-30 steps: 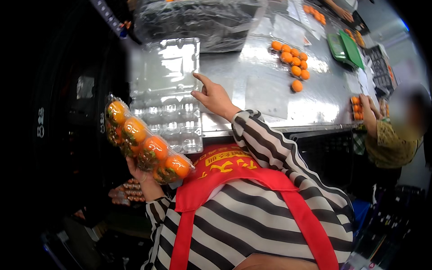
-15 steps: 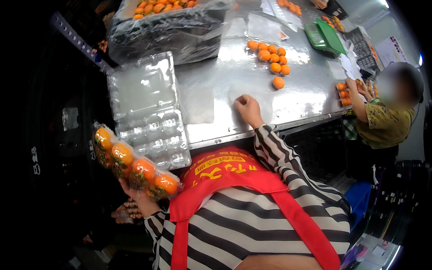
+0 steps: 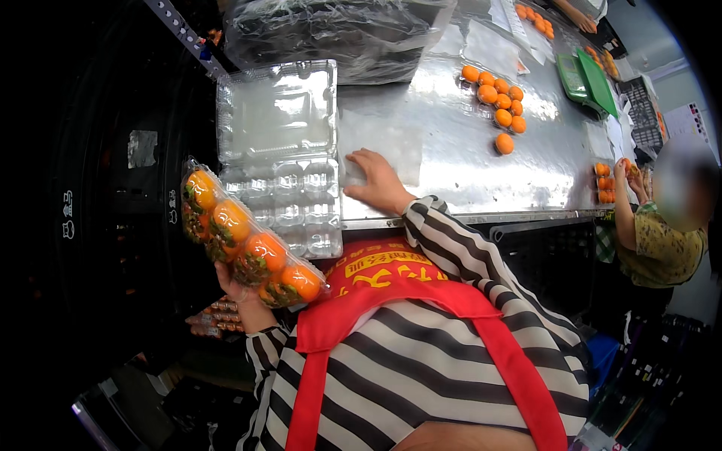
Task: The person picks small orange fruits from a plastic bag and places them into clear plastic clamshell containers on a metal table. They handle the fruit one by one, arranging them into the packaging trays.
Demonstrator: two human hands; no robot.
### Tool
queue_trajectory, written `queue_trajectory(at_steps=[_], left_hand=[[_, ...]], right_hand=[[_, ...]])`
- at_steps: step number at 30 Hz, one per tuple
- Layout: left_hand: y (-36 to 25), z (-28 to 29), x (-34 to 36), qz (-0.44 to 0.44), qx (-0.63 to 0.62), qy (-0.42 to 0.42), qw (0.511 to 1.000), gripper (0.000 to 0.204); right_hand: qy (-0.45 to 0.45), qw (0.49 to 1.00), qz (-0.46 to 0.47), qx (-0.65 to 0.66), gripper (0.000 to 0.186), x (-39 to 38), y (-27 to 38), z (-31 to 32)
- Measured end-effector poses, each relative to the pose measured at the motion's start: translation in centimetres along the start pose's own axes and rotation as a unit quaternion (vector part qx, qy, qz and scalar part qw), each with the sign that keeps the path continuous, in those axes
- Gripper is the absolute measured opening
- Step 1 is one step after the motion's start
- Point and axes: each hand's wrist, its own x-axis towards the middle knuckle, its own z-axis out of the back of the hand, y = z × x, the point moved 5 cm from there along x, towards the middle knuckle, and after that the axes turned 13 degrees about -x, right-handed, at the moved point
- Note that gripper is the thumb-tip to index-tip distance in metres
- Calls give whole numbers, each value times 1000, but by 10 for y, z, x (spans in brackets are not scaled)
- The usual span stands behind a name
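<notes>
My left hand (image 3: 236,286) is wrapped under a clear plastic pack (image 3: 252,234) of orange persimmons with green leafy tops. It holds the pack tilted at the table's near left corner; the fingers are partly hidden beneath it. An open clear plastic box (image 3: 280,113) lies just beyond, its lid folded back and its cupped base (image 3: 289,203) towards me. My right hand (image 3: 378,183) rests over the metal table right of that base, fingers spread, holding nothing. Its fingertips are close to the base's edge; whether they touch it I cannot tell. Beside it lies a thin pale sheet (image 3: 395,139).
Loose persimmons (image 3: 502,98) are grouped farther right on the metal table (image 3: 459,177). A plastic-lined crate (image 3: 331,41) stands at the back. A green scale (image 3: 587,81) sits at the far right. One co-worker (image 3: 665,240) handles fruit there; another person's hand (image 3: 579,16) shows behind.
My right hand has moved left towards the open box, its curled fingers now spread. My left hand still holds the persimmon pack. The whole view has shifted, and the crate's fruit is out of sight.
</notes>
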Motion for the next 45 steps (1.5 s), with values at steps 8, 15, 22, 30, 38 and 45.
queue_trajectory(at_steps=[8, 15, 22, 30, 38, 45], left_hand=[[-2, -1, 1, 22, -24, 40, 999, 67], [-1, 15, -7, 10, -16, 1, 1000, 71], [8, 3, 4, 4, -12, -11, 1000, 75], [16, -23, -1, -13, -17, -80, 997, 70], [60, -156, 39, 34, 147, 46, 988, 54], [158, -210, 78, 133, 318, 91, 934, 56]], right_hand=[[-98, 994, -9, -40, 17, 5, -32, 7], [-282, 931, -98, 209, 22, 52, 30, 138], [-204, 955, 214, 38, 32, 145, 146, 75], [-55, 969, 186, 154, 33, 114, 145, 73], [16, 930, -46, 365, 26, 18, 68, 157], [-75, 897, -145, 411, 55, -50, 1, 162]])
